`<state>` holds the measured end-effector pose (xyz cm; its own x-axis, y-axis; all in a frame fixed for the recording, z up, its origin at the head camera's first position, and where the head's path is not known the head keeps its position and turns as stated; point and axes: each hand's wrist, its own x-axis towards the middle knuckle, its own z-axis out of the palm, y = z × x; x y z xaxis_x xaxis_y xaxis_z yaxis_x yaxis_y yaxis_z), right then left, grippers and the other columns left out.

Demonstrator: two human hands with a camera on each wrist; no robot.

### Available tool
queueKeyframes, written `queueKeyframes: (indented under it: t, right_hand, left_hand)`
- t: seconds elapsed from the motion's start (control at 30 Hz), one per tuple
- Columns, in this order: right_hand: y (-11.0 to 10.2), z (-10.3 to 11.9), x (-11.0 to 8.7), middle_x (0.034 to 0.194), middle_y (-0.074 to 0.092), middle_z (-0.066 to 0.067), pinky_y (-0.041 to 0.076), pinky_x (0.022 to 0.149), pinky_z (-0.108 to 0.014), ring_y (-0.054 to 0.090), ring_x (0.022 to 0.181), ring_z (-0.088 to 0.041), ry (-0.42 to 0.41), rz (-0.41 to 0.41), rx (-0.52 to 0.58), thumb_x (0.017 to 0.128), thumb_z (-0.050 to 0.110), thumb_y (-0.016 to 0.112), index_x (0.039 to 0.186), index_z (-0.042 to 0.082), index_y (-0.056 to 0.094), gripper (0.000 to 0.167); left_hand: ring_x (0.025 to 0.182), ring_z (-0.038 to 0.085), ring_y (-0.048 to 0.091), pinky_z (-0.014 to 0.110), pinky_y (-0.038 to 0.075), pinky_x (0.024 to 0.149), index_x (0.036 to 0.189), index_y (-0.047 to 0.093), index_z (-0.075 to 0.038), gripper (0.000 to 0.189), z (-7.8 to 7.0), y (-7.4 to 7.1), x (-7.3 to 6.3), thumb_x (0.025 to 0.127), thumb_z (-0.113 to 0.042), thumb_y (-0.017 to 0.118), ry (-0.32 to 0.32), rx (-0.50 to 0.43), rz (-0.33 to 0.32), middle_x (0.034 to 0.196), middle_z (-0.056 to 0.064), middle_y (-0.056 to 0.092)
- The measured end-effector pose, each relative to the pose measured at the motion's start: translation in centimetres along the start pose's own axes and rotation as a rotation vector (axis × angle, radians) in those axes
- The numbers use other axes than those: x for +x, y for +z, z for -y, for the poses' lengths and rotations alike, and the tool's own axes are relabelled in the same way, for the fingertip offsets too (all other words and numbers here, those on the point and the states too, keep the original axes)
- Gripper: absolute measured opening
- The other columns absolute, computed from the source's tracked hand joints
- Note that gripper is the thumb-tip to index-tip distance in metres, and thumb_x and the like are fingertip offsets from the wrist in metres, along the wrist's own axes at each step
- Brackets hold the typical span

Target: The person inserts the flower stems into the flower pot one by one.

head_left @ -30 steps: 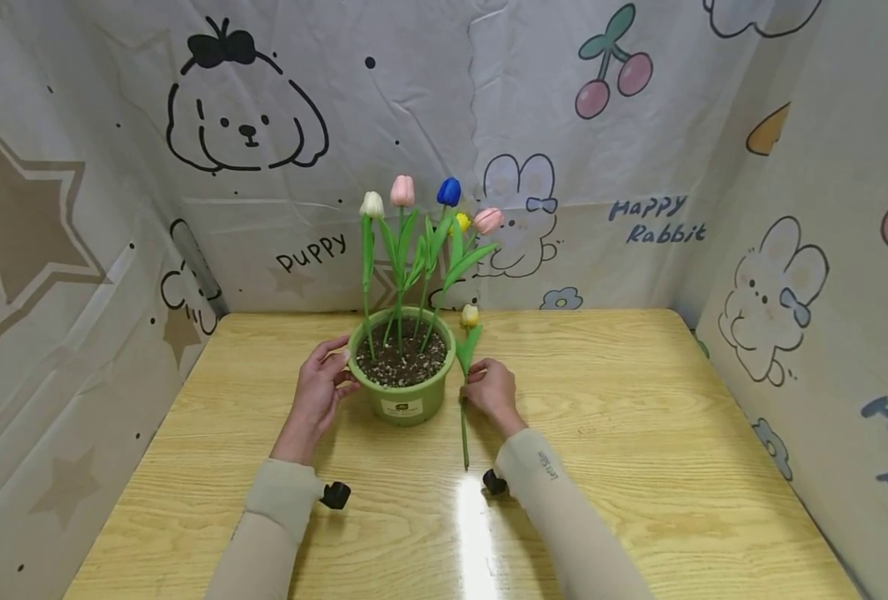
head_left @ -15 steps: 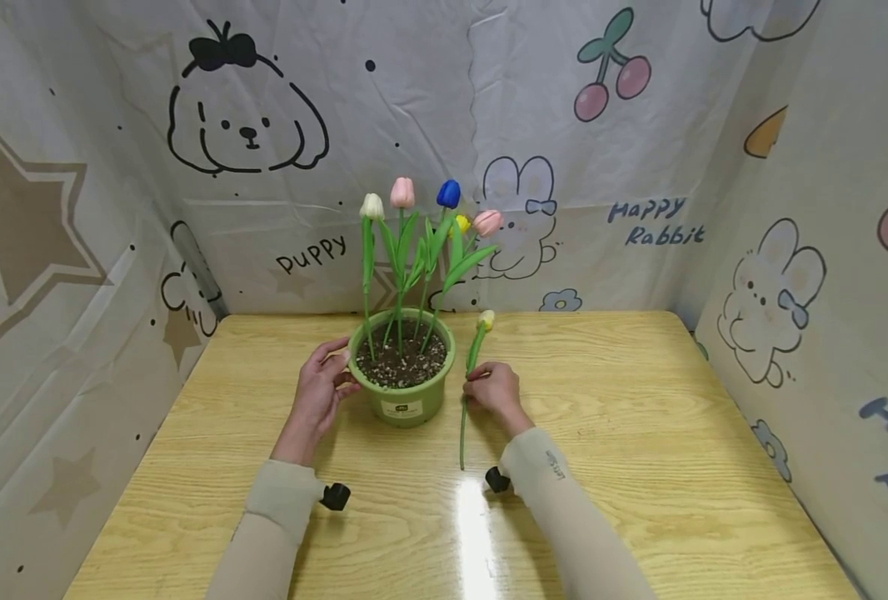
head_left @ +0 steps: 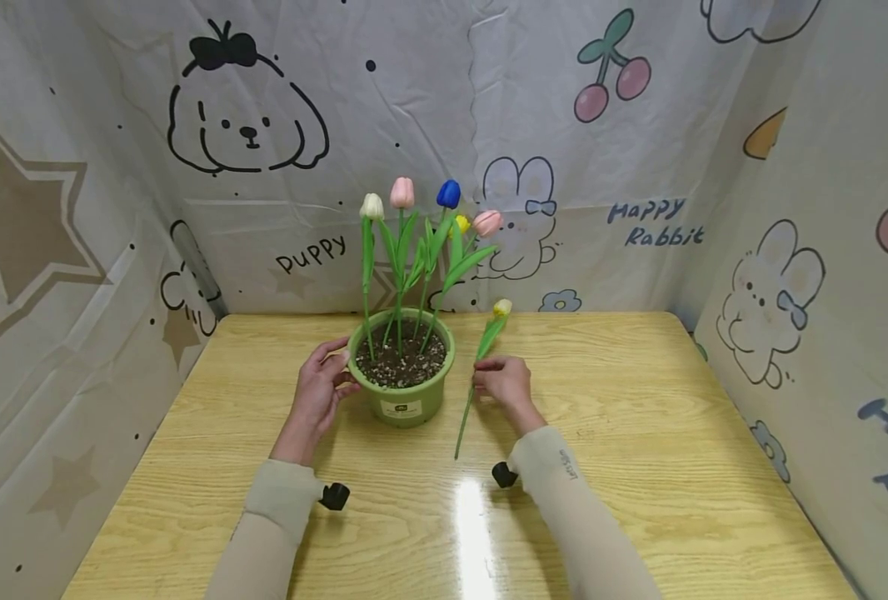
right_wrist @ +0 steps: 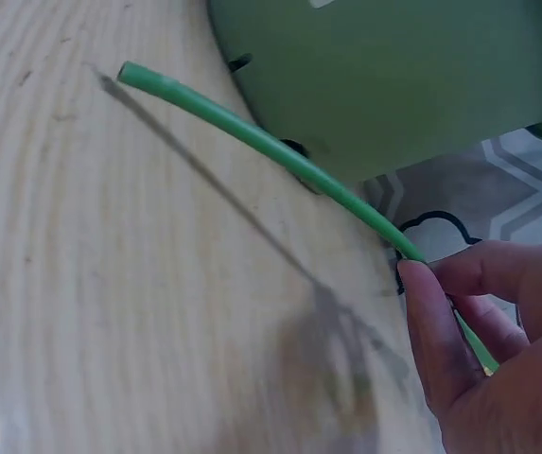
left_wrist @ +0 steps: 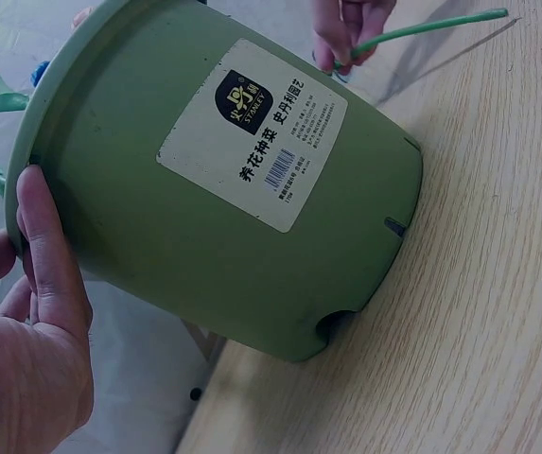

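A green flowerpot [head_left: 406,408] of dark speckled soil [head_left: 401,367] stands on the table, with white, pink, blue and yellow tulips upright in it. At its left side my left hand [head_left: 318,392] holds the rim; in the left wrist view its fingers [left_wrist: 48,251] lie against the pot wall just under the lip. My right hand [head_left: 506,383], to the right of the pot, pinches the green stem [right_wrist: 252,137] of a single pale yellow tulip [head_left: 502,308] between thumb and fingers. That tulip leans, bloom away from me, and its bare stem end points back toward the near side.
A pale wood-grain table [head_left: 624,433] lies under everything. Printed cloth walls [head_left: 279,100] rise behind it and on both sides. A small black camera [head_left: 335,496] sits at the left wrist, another black camera [head_left: 504,474] at the right.
My right hand has moved the pale yellow tulip to the right, away from the pot, and tilted its bloom rightward. My left hand and the pot have stayed in place.
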<state>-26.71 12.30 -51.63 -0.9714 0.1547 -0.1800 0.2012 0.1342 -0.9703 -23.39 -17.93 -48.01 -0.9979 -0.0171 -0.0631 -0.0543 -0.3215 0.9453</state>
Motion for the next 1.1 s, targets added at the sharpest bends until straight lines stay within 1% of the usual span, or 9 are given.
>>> queueKeyframes:
  t: [0.13, 0.3, 0.4, 0.57, 0.73, 0.9, 0.93, 1.0, 1.1]
  right_hand:
    - [-0.3, 0.7, -0.1, 0.115, 0.07, -0.03, 0.066, 0.08, -0.043, 0.075, 0.079, -0.026, -0.001, 0.02, 0.052, 0.088, -0.012, 0.068, 0.116, -0.014, 0.069, 0.028]
    - [-0.8, 1.2, -0.1, 0.117, 0.068, -0.028, 0.065, 0.084, -0.042, 0.073, 0.089, -0.026, -0.008, 0.028, 0.063, 0.092, -0.01, 0.068, 0.121, -0.012, 0.068, 0.028]
    - [-1.0, 1.6, -0.1, 0.116, 0.068, -0.028, 0.066, 0.083, -0.039, 0.071, 0.091, -0.025, -0.034, 0.019, 0.075, 0.092, -0.01, 0.068, 0.12, -0.012, 0.068, 0.028]
    - [-1.3, 2.4, -0.1, 0.119, 0.067, -0.031, 0.066, 0.075, -0.031, 0.072, 0.089, -0.023, -0.076, 0.005, 0.114, 0.091, -0.01, 0.069, 0.117, -0.009, 0.071, 0.026]
    - [-1.6, 3.4, -0.2, 0.116, 0.068, -0.029, 0.066, 0.074, -0.03, 0.072, 0.086, -0.021, -0.1, 0.001, 0.15, 0.091, -0.011, 0.07, 0.116, -0.009, 0.071, 0.025]
    - [-1.8, 4.4, -0.5, 0.119, 0.067, -0.031, 0.066, 0.075, -0.03, 0.073, 0.097, -0.034, -0.148, 0.0, 0.172, 0.09, -0.011, 0.071, 0.117, -0.01, 0.07, 0.026]
    - [-1.9, 4.6, -0.6, 0.119, 0.067, -0.031, 0.066, 0.075, -0.029, 0.073, 0.098, -0.035, -0.156, -0.002, 0.176, 0.09, -0.011, 0.071, 0.117, -0.009, 0.071, 0.026]
    - [-2.0, 5.1, -0.8, 0.118, 0.067, -0.03, 0.065, 0.075, -0.029, 0.073, 0.096, -0.032, -0.171, -0.005, 0.185, 0.091, -0.01, 0.071, 0.116, -0.009, 0.071, 0.026]
    - [-2.2, 5.8, -1.1, 0.116, 0.068, -0.028, 0.065, 0.075, -0.028, 0.072, 0.088, -0.02, -0.189, -0.006, 0.203, 0.091, -0.009, 0.071, 0.117, -0.008, 0.07, 0.025]
  left_hand:
    - [0.067, 0.008, 0.063, 0.019, 0.058, 0.059, 0.148, 0.046, -0.004, 0.04, 0.0, 0.0, -0.1, 0.11, -0.014, 0.051, -0.001, 0.006, 0.002, 0.091, -0.006, 0.068]
    - [0.067, 0.008, 0.063, 0.019, 0.058, 0.059, 0.148, 0.046, -0.003, 0.04, 0.1, -0.1, 0.0, 0.109, -0.015, 0.052, -0.007, 0.002, 0.002, 0.091, -0.006, 0.069]
    - [0.066, 0.008, 0.063, 0.019, 0.058, 0.059, 0.147, 0.047, -0.003, 0.04, 0.1, -0.1, 0.0, 0.109, -0.014, 0.052, -0.009, 0.001, 0.0, 0.09, -0.006, 0.068]
    - [0.066, 0.008, 0.063, 0.02, 0.058, 0.059, 0.147, 0.048, -0.004, 0.039, 0.0, 0.0, 0.0, 0.11, -0.014, 0.052, -0.004, 0.004, -0.004, 0.091, -0.006, 0.068]
    - [0.066, 0.008, 0.063, 0.02, 0.058, 0.059, 0.147, 0.047, -0.004, 0.039, 0.0, -0.1, 0.0, 0.11, -0.014, 0.051, -0.006, 0.011, -0.004, 0.09, -0.006, 0.068]
    - [0.066, 0.008, 0.063, 0.02, 0.058, 0.059, 0.147, 0.047, -0.004, 0.039, 0.1, -0.1, 0.1, 0.109, -0.014, 0.052, -0.01, 0.01, -0.007, 0.09, -0.006, 0.068]
    - [0.066, 0.008, 0.063, 0.02, 0.058, 0.06, 0.147, 0.047, -0.004, 0.039, 0.1, -0.1, 0.1, 0.109, -0.014, 0.052, -0.009, 0.01, -0.006, 0.089, -0.006, 0.068]
    - [0.066, 0.008, 0.063, 0.02, 0.058, 0.06, 0.147, 0.048, -0.004, 0.039, 0.1, -0.1, 0.2, 0.109, -0.014, 0.052, -0.006, 0.01, -0.006, 0.089, -0.006, 0.068]
    - [0.066, 0.008, 0.063, 0.02, 0.058, 0.059, 0.147, 0.048, -0.004, 0.039, 0.1, -0.1, 0.2, 0.109, -0.015, 0.052, -0.007, 0.01, -0.007, 0.089, -0.006, 0.069]
